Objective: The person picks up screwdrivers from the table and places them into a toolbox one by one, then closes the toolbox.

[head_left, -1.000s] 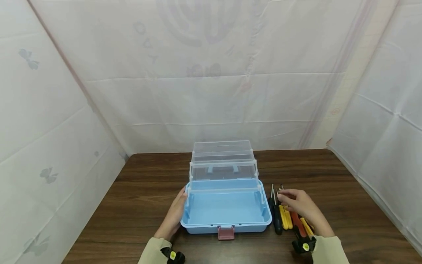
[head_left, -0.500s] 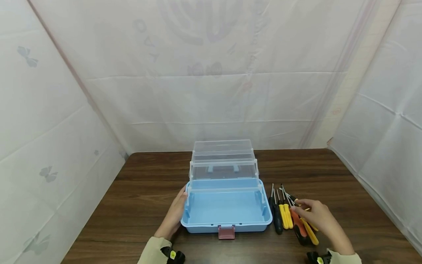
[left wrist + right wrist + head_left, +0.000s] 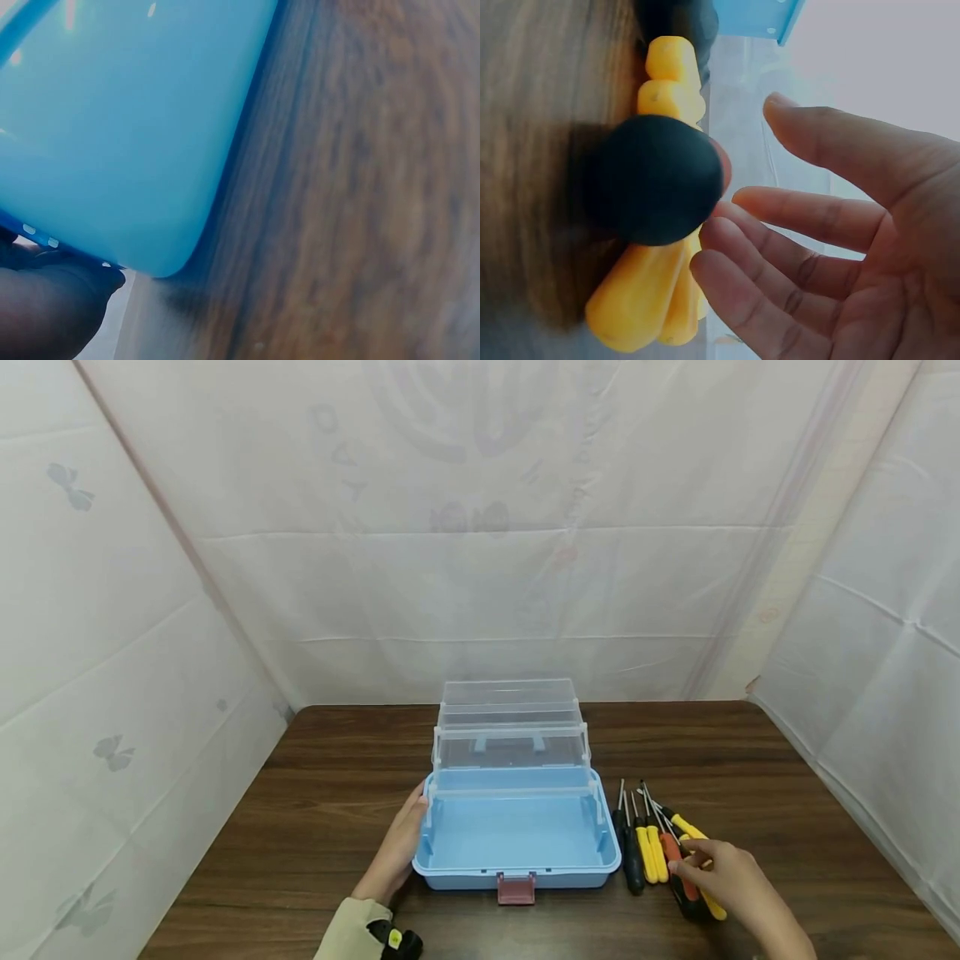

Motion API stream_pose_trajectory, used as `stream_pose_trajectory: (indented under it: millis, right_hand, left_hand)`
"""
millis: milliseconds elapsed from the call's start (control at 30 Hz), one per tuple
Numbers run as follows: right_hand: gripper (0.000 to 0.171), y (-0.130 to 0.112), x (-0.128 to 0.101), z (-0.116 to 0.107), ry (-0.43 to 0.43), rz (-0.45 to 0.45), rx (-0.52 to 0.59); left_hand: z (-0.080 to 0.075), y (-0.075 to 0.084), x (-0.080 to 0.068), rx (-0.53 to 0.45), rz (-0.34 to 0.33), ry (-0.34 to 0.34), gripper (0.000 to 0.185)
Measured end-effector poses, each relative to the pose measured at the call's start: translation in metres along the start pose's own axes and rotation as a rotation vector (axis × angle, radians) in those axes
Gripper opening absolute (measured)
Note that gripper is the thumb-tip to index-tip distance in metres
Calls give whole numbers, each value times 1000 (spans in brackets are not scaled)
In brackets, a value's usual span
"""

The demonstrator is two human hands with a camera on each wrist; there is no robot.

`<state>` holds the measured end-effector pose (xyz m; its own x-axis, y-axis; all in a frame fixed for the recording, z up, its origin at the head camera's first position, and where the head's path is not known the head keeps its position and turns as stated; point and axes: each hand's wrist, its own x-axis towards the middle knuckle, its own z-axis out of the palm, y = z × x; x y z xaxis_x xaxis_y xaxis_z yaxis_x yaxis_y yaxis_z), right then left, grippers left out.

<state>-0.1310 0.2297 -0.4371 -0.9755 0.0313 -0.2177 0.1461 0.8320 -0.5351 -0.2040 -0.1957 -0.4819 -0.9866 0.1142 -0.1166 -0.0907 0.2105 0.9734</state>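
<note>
Right hand (image 3: 723,877) slid nearer, fingers apart over screwdrivers (image 3: 660,852); wrist view shows palm bare.

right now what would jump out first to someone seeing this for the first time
The open blue toolbox with clear fold-out trays stands mid-table on the dark wooden table. The left hand rests against its left wall. Right of the box lies a row of yellow, black and orange-handled screwdrivers, where the right hand reaches with fingers spread.
</note>
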Motion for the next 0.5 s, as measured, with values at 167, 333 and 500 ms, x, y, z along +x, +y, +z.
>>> stream_pose_trajectory:
  millis: [167, 333, 500]
  right_hand:
    - [69, 0, 1, 5, -36, 43, -33]
    - [68, 1, 3, 9, -48, 66, -49]
    - [62, 2, 3, 11, -40, 57, -53]
  left_hand:
    - [0, 0, 1, 1, 2, 4, 58]
    - [0, -2, 1, 5, 2, 6, 59]
    - [0, -2, 1, 7, -3, 9, 59]
